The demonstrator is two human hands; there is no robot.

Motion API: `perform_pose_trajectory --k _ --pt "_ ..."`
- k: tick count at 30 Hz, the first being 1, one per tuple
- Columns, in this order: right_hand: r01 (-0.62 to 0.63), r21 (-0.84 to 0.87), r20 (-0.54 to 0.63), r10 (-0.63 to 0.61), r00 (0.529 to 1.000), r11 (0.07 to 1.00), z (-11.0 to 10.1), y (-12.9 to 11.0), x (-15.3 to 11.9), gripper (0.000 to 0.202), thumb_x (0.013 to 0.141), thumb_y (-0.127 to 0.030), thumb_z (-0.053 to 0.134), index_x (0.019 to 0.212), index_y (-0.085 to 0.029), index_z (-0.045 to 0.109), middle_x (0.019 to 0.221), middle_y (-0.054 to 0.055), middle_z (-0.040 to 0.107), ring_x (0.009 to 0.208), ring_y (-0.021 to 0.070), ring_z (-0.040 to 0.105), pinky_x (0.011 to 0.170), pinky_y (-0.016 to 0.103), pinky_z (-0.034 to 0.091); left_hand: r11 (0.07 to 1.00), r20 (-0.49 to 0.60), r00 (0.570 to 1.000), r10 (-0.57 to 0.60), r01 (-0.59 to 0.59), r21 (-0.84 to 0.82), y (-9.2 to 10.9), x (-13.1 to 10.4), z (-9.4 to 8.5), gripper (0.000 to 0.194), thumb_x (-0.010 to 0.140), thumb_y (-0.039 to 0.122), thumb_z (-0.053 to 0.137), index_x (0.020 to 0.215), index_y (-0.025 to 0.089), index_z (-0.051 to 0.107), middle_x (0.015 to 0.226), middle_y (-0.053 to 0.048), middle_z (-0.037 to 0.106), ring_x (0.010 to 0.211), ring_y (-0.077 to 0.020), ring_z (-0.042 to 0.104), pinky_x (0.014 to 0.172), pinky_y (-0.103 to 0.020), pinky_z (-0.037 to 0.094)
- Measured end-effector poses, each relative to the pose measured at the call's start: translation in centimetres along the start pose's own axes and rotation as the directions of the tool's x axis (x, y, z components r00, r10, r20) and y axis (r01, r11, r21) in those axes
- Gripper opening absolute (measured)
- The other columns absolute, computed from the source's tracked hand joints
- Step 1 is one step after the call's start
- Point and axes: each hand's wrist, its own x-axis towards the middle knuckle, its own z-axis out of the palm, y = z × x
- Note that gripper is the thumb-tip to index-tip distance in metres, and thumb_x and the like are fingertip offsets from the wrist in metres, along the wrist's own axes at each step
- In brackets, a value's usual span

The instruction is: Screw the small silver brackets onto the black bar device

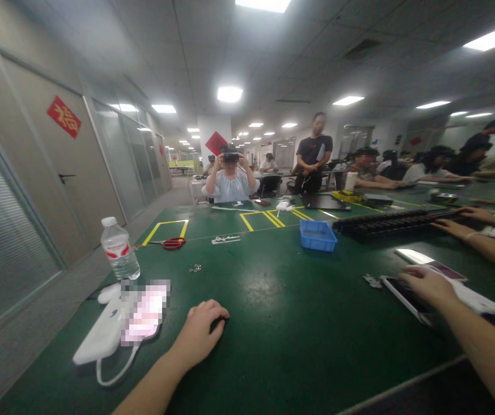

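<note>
My left hand rests on the green table with loosely curled fingers. A gap shows between thumb and forefinger, and I see nothing held. To its left are a lit, pixelated phone and a white device with a white cable. On the right, my right hand is over a shallow white-framed dark object, covering part of it. Its fingertips are blurred, so whether it grips anything is unclear. Small silvery pieces lie just left of that object. A white object lies partly behind the right hand.
A water bottle, red-handled scissors, small metal parts and white strips lie on the left. A blue bin stands beyond the middle. Another person's hands touch a long black rack.
</note>
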Motion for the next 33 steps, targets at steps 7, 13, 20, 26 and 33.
perform_pose_trajectory --k 7,13,20,26,33 --pt "-0.021 0.006 0.216 0.019 0.976 1.0 0.9 0.0 -0.2 0.062 0.084 -0.051 0.041 0.116 -0.001 0.058 0.116 0.024 0.06 0.104 0.0337 0.058 0.085 0.038 0.046 1.0 0.003 1.0 0.0 0.0 -0.004 0.1 0.0 -0.1 0.023 0.082 0.018 0.044 0.094 0.023 0.063 0.098 -0.004 0.062 0.097 -0.0209 0.054 0.088 -0.037 0.038" --pt "0.044 -0.066 0.265 -0.025 0.964 0.997 0.4 -1.5 -0.4 0.058 0.087 -0.05 0.035 0.101 -0.002 0.065 0.105 0.025 0.064 0.094 0.0325 0.062 0.077 0.037 0.047 1.0 -0.012 1.0 0.009 -0.009 0.0 -0.3 0.1 0.2 0.023 0.083 0.018 0.044 0.093 0.023 0.063 0.098 -0.004 0.061 0.097 -0.0203 0.054 0.088 -0.037 0.037" --pt "-0.024 -0.069 0.193 0.037 0.98 0.997 0.3 -1.5 -0.5 0.05 0.089 -0.044 0.032 0.094 -0.007 0.065 0.097 0.022 0.065 0.086 0.0303 0.063 0.07 0.036 0.047 1.0 -0.009 1.0 0.007 -0.007 0.0 -0.4 0.0 0.2 0.023 0.083 0.018 0.044 0.094 0.023 0.062 0.098 -0.004 0.061 0.097 -0.0205 0.054 0.088 -0.037 0.037" --pt "0.038 -0.063 0.242 -0.022 0.97 0.997 0.3 -1.5 -0.5 0.049 0.09 -0.039 0.03 0.099 -0.006 0.066 0.105 0.023 0.063 0.096 0.0313 0.06 0.077 0.037 0.046 1.0 -0.007 1.0 0.005 -0.005 -0.009 -0.3 0.0 0.1 0.022 0.083 0.018 0.044 0.094 0.023 0.063 0.098 -0.004 0.061 0.097 -0.0204 0.053 0.088 -0.036 0.036" --pt "-0.015 -0.116 0.213 0.039 0.976 0.993 1.3 -0.6 0.4 0.046 0.088 -0.042 0.035 0.097 -0.009 0.065 0.102 0.018 0.064 0.098 0.0305 0.06 0.078 0.035 0.047 1.0 -0.005 1.0 0.004 -0.004 -0.005 -0.3 -0.1 0.2 0.022 0.083 0.018 0.044 0.094 0.023 0.062 0.098 -0.004 0.061 0.097 -0.0206 0.053 0.088 -0.036 0.037"
